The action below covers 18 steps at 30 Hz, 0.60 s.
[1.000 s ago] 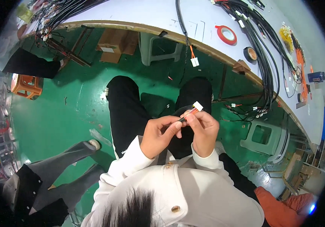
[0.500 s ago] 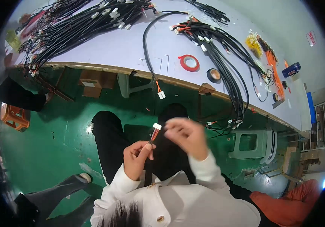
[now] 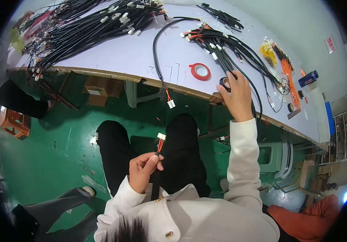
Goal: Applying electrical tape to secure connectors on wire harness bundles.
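My left hand [image 3: 143, 169] pinches the end of a black-sleeved cable in front of my lap. Short red and dark wires fan out above the fingers into a white plug connector [image 3: 162, 136]. At the table's near edge, my right hand [image 3: 238, 97] has its thumb and fingers around a roll of black tape [image 3: 224, 82], partly hidden by the fingers. A roll of red tape [image 3: 200, 71] lies just left of it. A separate black cable [image 3: 156, 56] hangs over the edge, its white two-part connector [image 3: 171, 104] dangling from orange wires.
Black cable bundles cover the table's far left [image 3: 80, 36] and right [image 3: 242, 44]. Small hex keys [image 3: 177, 72] lie near the edge. Yellow wires [image 3: 268, 54], orange wires [image 3: 289, 76] and a blue can [image 3: 308, 78] sit farther right. Stools [image 3: 15, 121] stand below; other people's legs [image 3: 64, 207] show.
My right hand has moved from beside the connector up and right to the black tape roll on the table. My left hand stays near my lap, still holding the cable.
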Tool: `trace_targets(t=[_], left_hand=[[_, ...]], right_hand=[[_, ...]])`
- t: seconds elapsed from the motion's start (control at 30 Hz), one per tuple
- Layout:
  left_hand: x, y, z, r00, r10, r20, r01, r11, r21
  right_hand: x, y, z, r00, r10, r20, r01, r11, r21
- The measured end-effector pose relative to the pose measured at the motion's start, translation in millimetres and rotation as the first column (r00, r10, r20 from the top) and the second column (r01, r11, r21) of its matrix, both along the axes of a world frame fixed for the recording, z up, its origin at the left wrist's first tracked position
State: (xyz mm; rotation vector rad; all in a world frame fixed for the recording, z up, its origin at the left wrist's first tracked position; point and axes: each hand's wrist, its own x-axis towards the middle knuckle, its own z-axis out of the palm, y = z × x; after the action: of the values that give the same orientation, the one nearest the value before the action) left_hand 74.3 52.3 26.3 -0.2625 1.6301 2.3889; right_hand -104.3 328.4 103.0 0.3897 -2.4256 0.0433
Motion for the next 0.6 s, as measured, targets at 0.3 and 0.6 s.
trace_targets(t=[0.3, 0.6], left_hand=[[4, -3, 0, 0.999, -0.041, 0.027, 0.039, 0.998, 0.058], [3, 3, 4, 0.997, -0.077, 0.022, 0.078, 0.997, -0.03]], right_hand=[[11, 6, 8, 0.974, 0.177, 0.144, -0.161, 0.98, -0.117], [135, -81, -43, 0.417, 0.902, 0.114, 0.481, -0.113, -0.869]])
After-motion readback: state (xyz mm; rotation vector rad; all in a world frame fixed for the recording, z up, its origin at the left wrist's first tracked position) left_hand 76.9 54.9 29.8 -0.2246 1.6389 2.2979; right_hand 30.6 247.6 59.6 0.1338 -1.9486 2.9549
